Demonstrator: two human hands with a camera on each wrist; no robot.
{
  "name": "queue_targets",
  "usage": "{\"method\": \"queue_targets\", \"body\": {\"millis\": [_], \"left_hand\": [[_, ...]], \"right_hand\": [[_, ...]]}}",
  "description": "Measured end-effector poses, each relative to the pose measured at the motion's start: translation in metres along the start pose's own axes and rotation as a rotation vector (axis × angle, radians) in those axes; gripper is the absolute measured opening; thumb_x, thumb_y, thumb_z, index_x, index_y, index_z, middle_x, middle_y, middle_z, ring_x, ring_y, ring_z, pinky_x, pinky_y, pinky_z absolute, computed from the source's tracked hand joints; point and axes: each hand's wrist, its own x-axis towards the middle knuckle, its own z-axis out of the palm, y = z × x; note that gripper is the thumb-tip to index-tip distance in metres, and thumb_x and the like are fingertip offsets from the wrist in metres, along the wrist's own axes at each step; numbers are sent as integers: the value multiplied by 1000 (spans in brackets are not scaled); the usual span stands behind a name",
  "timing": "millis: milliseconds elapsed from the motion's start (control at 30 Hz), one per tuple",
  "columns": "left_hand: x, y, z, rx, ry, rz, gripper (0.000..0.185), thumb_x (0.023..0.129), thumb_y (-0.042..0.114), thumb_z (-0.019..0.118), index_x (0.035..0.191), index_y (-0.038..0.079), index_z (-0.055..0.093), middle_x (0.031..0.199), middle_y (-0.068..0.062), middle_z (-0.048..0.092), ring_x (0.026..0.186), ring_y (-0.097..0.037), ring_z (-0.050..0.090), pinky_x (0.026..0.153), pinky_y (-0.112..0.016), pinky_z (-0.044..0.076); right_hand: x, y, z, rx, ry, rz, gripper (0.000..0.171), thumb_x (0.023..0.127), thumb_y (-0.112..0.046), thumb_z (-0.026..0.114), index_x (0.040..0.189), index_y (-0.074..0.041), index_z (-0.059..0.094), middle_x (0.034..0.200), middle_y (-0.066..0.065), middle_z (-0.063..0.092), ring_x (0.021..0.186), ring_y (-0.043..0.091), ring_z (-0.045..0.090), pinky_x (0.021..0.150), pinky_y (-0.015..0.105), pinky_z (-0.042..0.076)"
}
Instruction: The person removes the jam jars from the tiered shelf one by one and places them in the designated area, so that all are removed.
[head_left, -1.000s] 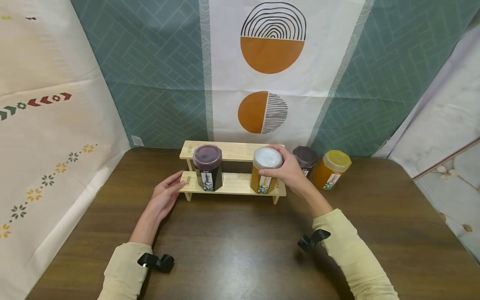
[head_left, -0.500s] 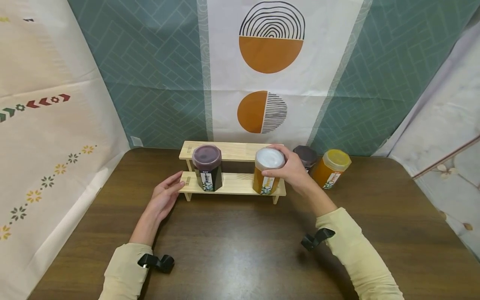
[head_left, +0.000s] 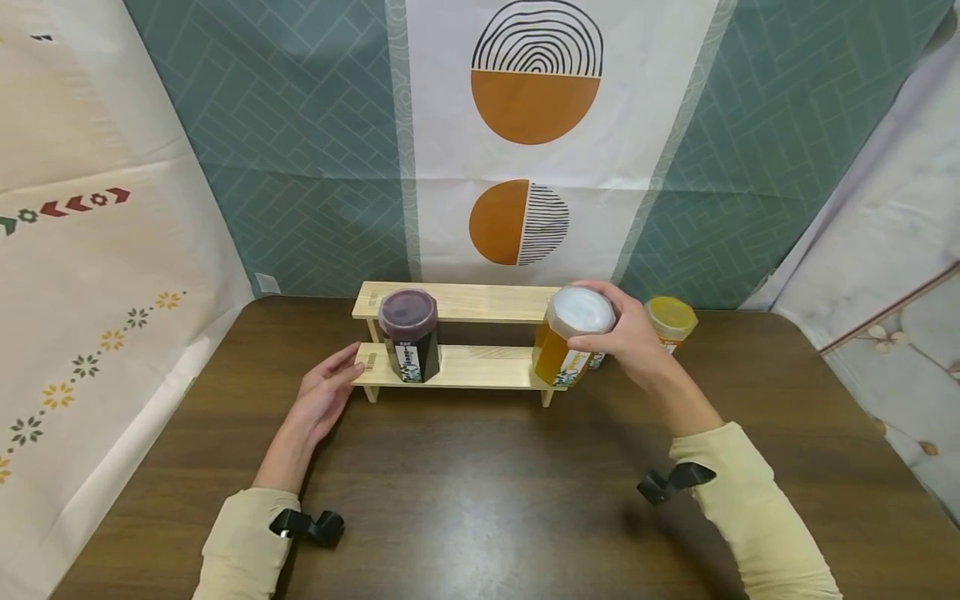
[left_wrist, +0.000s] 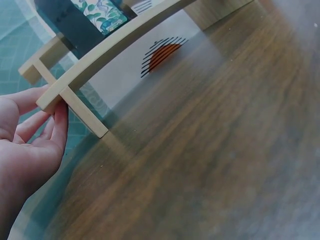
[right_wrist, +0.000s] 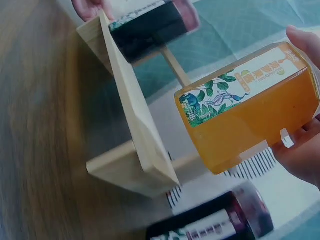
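Rightward is how the orange jar (head_left: pixel 558 346) has gone since half a second ago, travelling with the right hand (head_left: pixel 633 337); the left hand (head_left: pixel 327 396) keeps its place. I see a green and white cloth (head_left: pixel 322 125) hanging beyond both hands, printed with brown half-circles and black lines. Beneath the hands spreads a brown wooden table (head_left: pixel 465 475). On it, between the hands, stands a pale two-step shelf (head_left: pixel 487 367); the left hand grips the near end of its lower board. A cream sleeve (head_left: pixel 243 546) covers each forearm behind the hands.

The right hand grips the orange jar around its whitish lid. I find that jar at the lower board's right end, and the right wrist view shows a gap between its base and the wood. A dark jar (head_left: pixel 411 337) stands upright on the lower board, nearer the left hand. A second dark jar (right_wrist: pixel 210 220) is just past the shelf's right end, mostly hidden behind the right hand in the head view. Farther right, partly covered by that hand, is a yellow-lidded jar (head_left: pixel 671 321). Smallest, a leafy label (right_wrist: pixel 240 82) runs along the gripped jar.
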Motion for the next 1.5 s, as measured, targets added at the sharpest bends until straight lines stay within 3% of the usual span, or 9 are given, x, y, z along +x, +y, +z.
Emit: {"method": "queue_targets", "body": {"millis": [300,567,900,1233,1500], "left_hand": [[0,3,-1,3,5,-6,57,90,-3,51,139,-7,23,132,-13,33,107,-7,48,89,-17,37],[-1,4,-2,-6,8,-8,59,90,-3,52,139,-7,21,134,-15,31,105,-7,49,90,-17,37],[-1,2,-1,13,7,-18,59,90,-1,53,140,-6,22,135,-17,28,108,-9,47,90,-18,37],[0,-2,0,-27,-1,12,57,89,-5,51,138,-9,23,116,-5,48,101,-9,52,86,-18,41],[-2,0,0,-28,-17,22,59,89,-4,52,139,-10,20,118,-5,46,103,-8,51,87,-18,40]], "right_hand": [[-14,5,-28,-25,35,32,59,67,8,73,117,-16,52,110,8,47,96,24,43,75,28,43],[-23,25,-43,-22,7,40,58,67,10,72,117,-13,53,107,6,51,92,22,48,73,28,45],[-32,50,-47,-67,-10,79,62,67,7,74,120,-12,50,107,4,51,92,20,49,73,28,46],[-38,68,-48,-56,-16,152,70,66,5,76,126,-8,43,110,6,48,95,21,48,75,30,45],[-38,72,-49,-54,-42,155,73,66,5,75,128,-7,39,113,9,44,96,23,46,76,31,45]]}}
